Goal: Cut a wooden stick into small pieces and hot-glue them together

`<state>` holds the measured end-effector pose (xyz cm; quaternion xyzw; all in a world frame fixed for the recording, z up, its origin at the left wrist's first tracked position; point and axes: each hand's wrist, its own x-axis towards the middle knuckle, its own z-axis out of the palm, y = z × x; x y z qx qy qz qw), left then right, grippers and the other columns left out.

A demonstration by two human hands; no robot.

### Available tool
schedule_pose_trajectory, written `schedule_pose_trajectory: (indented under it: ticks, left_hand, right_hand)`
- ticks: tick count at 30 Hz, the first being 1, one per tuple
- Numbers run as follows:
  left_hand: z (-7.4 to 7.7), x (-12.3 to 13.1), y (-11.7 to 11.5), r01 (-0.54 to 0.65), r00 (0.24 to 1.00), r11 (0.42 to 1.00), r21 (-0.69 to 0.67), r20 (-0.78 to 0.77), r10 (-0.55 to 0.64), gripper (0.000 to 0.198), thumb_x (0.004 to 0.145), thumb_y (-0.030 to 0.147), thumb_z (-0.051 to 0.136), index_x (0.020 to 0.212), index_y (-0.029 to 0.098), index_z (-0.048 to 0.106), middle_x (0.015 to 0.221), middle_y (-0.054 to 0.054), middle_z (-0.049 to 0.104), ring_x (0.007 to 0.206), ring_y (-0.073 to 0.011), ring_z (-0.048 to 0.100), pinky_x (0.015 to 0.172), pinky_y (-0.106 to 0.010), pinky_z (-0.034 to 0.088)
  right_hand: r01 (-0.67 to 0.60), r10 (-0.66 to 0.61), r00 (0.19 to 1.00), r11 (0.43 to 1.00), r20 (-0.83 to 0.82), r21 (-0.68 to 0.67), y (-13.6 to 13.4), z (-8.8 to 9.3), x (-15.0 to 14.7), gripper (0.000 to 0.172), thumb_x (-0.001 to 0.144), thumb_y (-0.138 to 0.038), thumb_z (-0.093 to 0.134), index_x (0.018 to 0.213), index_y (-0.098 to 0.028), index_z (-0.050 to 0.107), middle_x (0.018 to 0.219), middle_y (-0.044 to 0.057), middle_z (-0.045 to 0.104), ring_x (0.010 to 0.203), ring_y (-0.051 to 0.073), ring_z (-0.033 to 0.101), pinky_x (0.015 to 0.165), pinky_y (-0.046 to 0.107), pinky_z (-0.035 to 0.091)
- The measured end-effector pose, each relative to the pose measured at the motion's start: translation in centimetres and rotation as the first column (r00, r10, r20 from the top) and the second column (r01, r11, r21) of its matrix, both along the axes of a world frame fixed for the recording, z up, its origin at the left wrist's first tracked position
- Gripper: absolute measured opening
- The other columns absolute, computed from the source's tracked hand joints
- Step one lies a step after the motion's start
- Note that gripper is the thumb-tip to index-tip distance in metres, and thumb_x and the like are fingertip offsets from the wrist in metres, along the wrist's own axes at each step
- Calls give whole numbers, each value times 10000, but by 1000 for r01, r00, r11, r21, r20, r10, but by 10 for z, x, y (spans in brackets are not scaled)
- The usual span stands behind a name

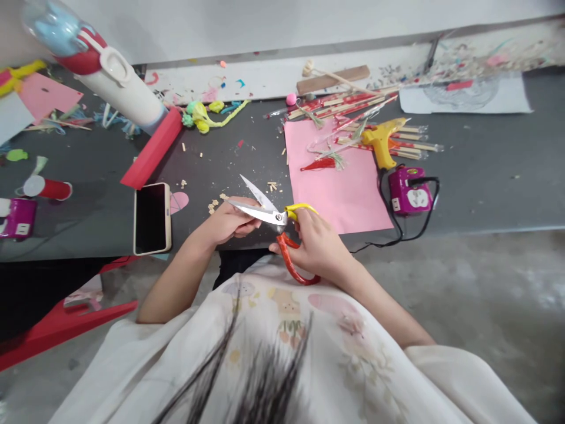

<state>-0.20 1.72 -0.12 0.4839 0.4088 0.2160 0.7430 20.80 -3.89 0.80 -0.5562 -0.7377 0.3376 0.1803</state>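
Observation:
My right hand (321, 246) grips a pair of scissors (279, 218) with one yellow and one red handle. The blades stand apart and point left, over my left hand (229, 224). The fingers of my left hand are curled together at the table's front edge; whatever they pinch is too small and too covered to name. Just beyond that hand lie small pale wooden bits (213, 206). More short stick pieces (272, 186) lie past the blades.
Right of the scissors lies a pink sheet (339, 200), with a yellow glue gun (380, 141), bundled sticks (326, 106) and a purple power socket (410, 191) around it. On the left are a phone (152, 219), a red box (153, 148) and a leaning bottle (119, 82).

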Motion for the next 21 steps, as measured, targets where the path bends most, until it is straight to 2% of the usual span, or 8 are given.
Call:
schedule_pose_trajectory:
  ticks: [4, 11, 13, 15, 16, 18, 20, 21]
  left_hand:
    - [-5, 1, -1, -31, 999, 996, -86, 39, 35, 332, 754, 432, 686, 612, 155, 570, 367, 71, 308, 325, -24, 206, 344, -182, 135]
    - [-10, 2, -3, -30, 999, 996, -89, -14, 29, 322, 788, 465, 630, 666, 175, 559, 388, 84, 284, 338, -40, 177, 358, -204, 136]
    - [-10, 4, -3, -32, 997, 999, -7, -70, 32, 326, 838, 476, 562, 706, 178, 570, 409, 82, 287, 349, -53, 199, 374, -215, 164]
    - [-8, 7, -5, -34, 980, 979, 202, -187, 72, 327, 892, 457, 485, 764, 177, 592, 456, 60, 358, 383, -73, 293, 411, -226, 240]
    - [-6, 9, -7, -17, 955, 938, 346, -271, 117, 320, 914, 436, 455, 803, 176, 605, 499, 40, 426, 425, -87, 370, 450, -233, 291]
    - [-3, 13, -12, 80, 845, 769, 634, -453, 286, 285, 936, 380, 431, 860, 178, 618, 642, -11, 570, 572, -122, 518, 555, -248, 364]
    - [-2, 17, -17, 237, 707, 590, 771, -554, 439, 258, 947, 319, 407, 894, 177, 616, 766, -51, 643, 695, -156, 591, 615, -263, 376]
    - [-3, 19, -19, 300, 655, 524, 797, -572, 494, 250, 947, 287, 398, 890, 175, 614, 785, -62, 653, 712, -165, 603, 616, -269, 370]
  right_hand:
    - [-4, 6, 999, 999, 44, -37, 0, 1, 1, 406, 808, -540, 591, 966, -182, 483, 952, 137, 637, 897, 288, 596, 739, 399, 461]
    - [36, -23, 997, 987, 79, -158, 1, 4, -2, 401, 789, -573, 586, 874, -195, 482, 868, 103, 644, 762, 244, 596, 641, 344, 410]
    - [67, -53, 995, 980, 81, -188, 2, 3, -3, 401, 776, -574, 595, 860, -200, 478, 858, 93, 647, 741, 239, 601, 626, 335, 404]
    - [95, -79, 993, 975, 84, -203, 3, 3, -4, 387, 779, -567, 590, 852, -204, 476, 857, 84, 651, 732, 234, 609, 625, 329, 403]
    - [106, -90, 992, 972, 88, -207, 4, 2, -5, 377, 786, -562, 582, 847, -207, 473, 853, 80, 652, 728, 232, 612, 626, 327, 403]
    - [124, -104, 990, 968, 97, -218, 7, 2, -5, 363, 797, -561, 565, 826, -214, 461, 823, 67, 646, 711, 227, 613, 618, 319, 399]
    - [129, -109, 989, 964, 98, -234, 9, 3, -6, 366, 794, -569, 564, 798, -223, 443, 769, 47, 631, 679, 217, 602, 595, 308, 391]
    - [130, -109, 989, 961, 97, -243, 10, 4, -6, 369, 790, -572, 567, 784, -228, 433, 739, 34, 620, 656, 209, 592, 581, 301, 385]
